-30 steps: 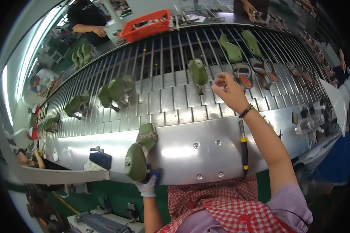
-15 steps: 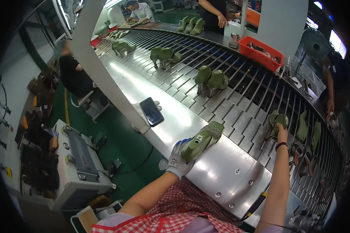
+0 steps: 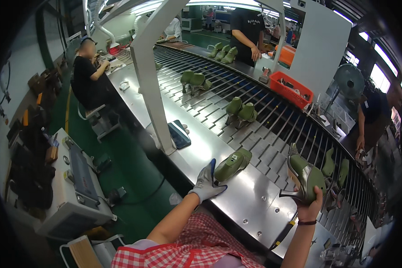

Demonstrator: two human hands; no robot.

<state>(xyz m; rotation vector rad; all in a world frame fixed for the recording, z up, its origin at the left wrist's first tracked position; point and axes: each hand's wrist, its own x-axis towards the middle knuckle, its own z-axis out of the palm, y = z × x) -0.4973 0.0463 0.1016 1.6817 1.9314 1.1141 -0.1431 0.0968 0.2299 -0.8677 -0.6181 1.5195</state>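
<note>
My bare right hand grips a green high-heeled shoe with a silvery side and heel, raised above the conveyor and tilted toe up. On the metal ledge, another green shoe stands beside my left hand. That hand wears a white and blue glove; its thumb and fingers are spread around the near end of the shoe. Whether the fingertips touch it, I cannot tell. Beyond lie two groups of green shoes, one at mid-conveyor and one farther off.
A slatted metal conveyor curves past the ledge. A white post rises at left near a phone. A red basket stands on the far side. A yellow-black tool lies near me. Several people work around the line.
My right hand has lifted a green shoe off the conveyor and brought it nearer. My left hand has loosened from the other shoe, now set on the ledge. The view has shifted.
</note>
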